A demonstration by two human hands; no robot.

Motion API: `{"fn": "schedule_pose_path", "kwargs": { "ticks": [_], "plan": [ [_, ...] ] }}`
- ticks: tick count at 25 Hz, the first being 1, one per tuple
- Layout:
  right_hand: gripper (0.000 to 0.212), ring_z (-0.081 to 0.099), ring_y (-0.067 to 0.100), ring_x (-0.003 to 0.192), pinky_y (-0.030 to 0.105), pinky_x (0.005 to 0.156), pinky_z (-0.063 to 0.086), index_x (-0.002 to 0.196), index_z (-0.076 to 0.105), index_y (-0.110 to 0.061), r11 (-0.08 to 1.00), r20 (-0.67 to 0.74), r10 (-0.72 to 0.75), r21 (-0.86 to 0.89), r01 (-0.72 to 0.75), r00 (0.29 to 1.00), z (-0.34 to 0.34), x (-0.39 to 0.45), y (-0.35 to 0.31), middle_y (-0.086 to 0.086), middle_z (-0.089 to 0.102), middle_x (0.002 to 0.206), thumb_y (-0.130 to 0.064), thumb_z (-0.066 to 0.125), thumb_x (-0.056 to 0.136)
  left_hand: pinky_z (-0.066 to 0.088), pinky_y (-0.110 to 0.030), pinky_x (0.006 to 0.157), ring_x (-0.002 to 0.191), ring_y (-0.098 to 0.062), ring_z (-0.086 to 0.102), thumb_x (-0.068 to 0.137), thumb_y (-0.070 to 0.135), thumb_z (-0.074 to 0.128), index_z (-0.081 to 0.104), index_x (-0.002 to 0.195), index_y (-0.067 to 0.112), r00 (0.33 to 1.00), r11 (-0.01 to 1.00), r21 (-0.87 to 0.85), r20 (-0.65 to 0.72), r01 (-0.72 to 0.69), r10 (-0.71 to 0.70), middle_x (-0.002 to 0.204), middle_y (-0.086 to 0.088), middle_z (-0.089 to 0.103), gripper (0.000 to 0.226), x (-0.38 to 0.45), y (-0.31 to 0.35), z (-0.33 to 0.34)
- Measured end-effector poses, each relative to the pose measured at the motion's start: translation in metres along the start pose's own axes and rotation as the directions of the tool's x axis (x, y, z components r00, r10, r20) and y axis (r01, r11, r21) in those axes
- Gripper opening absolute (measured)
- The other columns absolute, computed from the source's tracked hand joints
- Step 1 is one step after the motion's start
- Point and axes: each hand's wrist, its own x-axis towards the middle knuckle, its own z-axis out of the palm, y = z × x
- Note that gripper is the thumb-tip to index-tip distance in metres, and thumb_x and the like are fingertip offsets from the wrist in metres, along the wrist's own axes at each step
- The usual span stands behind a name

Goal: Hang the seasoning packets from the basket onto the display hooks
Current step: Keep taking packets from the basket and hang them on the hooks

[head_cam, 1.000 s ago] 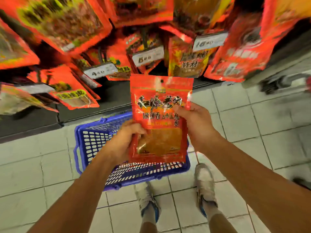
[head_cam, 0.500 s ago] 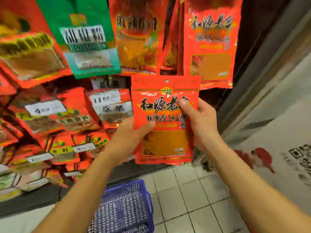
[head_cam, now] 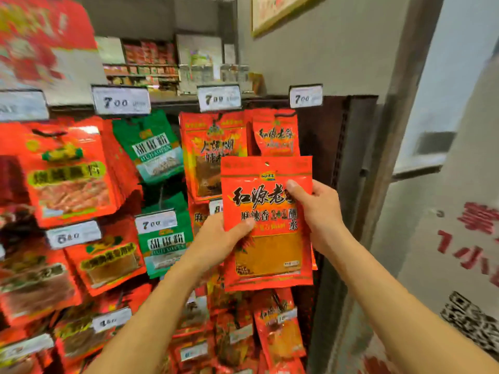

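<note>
Shop display wall [head_cam: 334, 147] is filling the view with hanging packets. Both hands are holding one red seasoning packet [head_cam: 267, 211] upright, left hand [head_cam: 216, 238] pinching at 8 o'clock, right hand [head_cam: 318, 209] at 3 o'clock. Its small hole [head_cam: 267, 163] is sitting just below the matching hanging packets [head_cam: 275, 133]; probably the hole is missing the hook, or tearing.

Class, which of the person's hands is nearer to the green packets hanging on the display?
Left. The left hand grips the held red packet just right of the green packets; the right hand grips its far edge.
</note>
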Motion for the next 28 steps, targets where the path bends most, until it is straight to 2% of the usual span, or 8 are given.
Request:
{"fn": "schedule_pose_path", "kwargs": {
  "ticks": [2,6,8,11,13,18,22,28],
  "plan": [
    [0.008,0.077,0.026,0.079,0.032,0.059,0.06,0.089,0.076,-0.016,0.999,-0.011,-0.036,0.003,0.036,0.999,-0.005,0.02,-0.021,0.009,0.079,0.089,-0.024,0.075,0.09,0.055,-0.024,0.062,0.075,-0.006,0.073,0.092,0.04,0.067,0.078,0.091,0.035,0.996,0.997,-0.05,-0.071,-0.055,0.051,0.091,0.005,0.079,0.013,0.024,0.029,0.009],
    [0.008,0.077,0.025,0.074,0.03,0.056,0.058,0.085,0.075,-0.015,0.998,-0.002,-0.066,0.018,0.066,0.998,-0.026,0.07,-0.043,0.009,0.079,0.084,-0.02,0.072,0.09,0.062,-0.047,0.069,0.079,-0.026,0.073,0.099,0.033,0.061,0.073,0.095,0.008,0.963,0.99,-0.073,-0.251,-0.12,0.098,0.094,-0.015,0.078,0.028,0.084,0.069,0.032],
    [0.012,0.077,0.024,0.071,0.03,0.054,0.057,0.078,0.075,-0.015,0.998,0.018,-0.061,0.013,0.061,0.998,-0.039,0.103,-0.044,0.009,0.078,0.08,-0.019,0.072,0.089,0.059,-0.052,0.072,0.075,-0.026,0.069,0.098,0.026,0.062,0.07,0.087,0.009,0.933,0.987,-0.032,-0.333,-0.156,0.136,0.088,-0.015,0.076,0.022,0.119,0.078,0.05],
    [0.019,0.077,0.025,0.073,0.031,0.055,0.059,0.083,0.074,-0.012,1.0,0.043,-0.015,0.016,0.015,0.999,-0.057,0.152,-0.046,0.009,0.079,0.082,-0.03,0.075,0.089,0.052,-0.037,0.061,0.06,-0.015,0.062,0.094,0.02,0.064,0.067,0.069,0.02,0.898,0.986,0.008,-0.413,-0.164,0.153,0.065,0.002,0.069,0.026,0.166,0.084,0.073],
    [0.023,0.078,0.025,0.075,0.033,0.059,0.06,0.088,0.073,-0.012,1.0,0.077,-0.013,-0.022,0.014,0.997,-0.064,0.184,-0.046,0.008,0.079,0.083,-0.035,0.074,0.09,0.052,-0.038,0.063,0.064,-0.018,0.064,0.091,0.021,0.064,0.068,0.075,0.019,0.872,0.991,0.025,-0.472,-0.131,0.127,0.071,-0.003,0.072,0.016,0.19,0.085,0.082],
    [0.027,0.077,0.03,0.082,0.057,0.083,0.061,0.091,0.073,-0.009,0.994,0.056,-0.072,-0.073,0.076,0.996,-0.054,0.227,-0.042,0.011,0.078,0.086,-0.036,0.071,0.088,0.059,-0.051,0.074,0.075,-0.025,0.066,0.094,0.038,0.065,0.071,0.082,0.01,0.841,0.988,0.063,-0.519,-0.138,0.151,0.089,-0.018,0.076,0.032,0.223,0.087,0.085],
    [0.034,0.077,0.023,0.077,0.053,0.081,0.062,0.086,0.074,-0.016,0.993,0.031,-0.081,-0.084,0.084,0.996,-0.053,0.237,-0.042,0.003,0.079,0.082,-0.05,0.076,0.084,0.053,-0.046,0.07,0.076,-0.033,0.065,0.092,0.041,0.064,0.068,0.083,0.014,0.844,0.985,0.089,-0.509,-0.146,0.171,0.083,-0.019,0.068,0.029,0.23,0.09,0.086],
    [0.028,0.077,0.024,0.071,0.054,0.078,0.063,0.084,0.073,-0.016,0.991,0.026,-0.08,-0.103,0.083,0.996,-0.053,0.24,-0.037,0.004,0.078,0.077,-0.043,0.074,0.087,0.056,-0.053,0.07,0.075,-0.034,0.065,0.092,0.037,0.065,0.065,0.08,0.016,0.839,0.99,0.089,-0.526,-0.109,0.14,0.081,-0.021,0.067,0.024,0.232,0.086,0.084]
  ]
}}
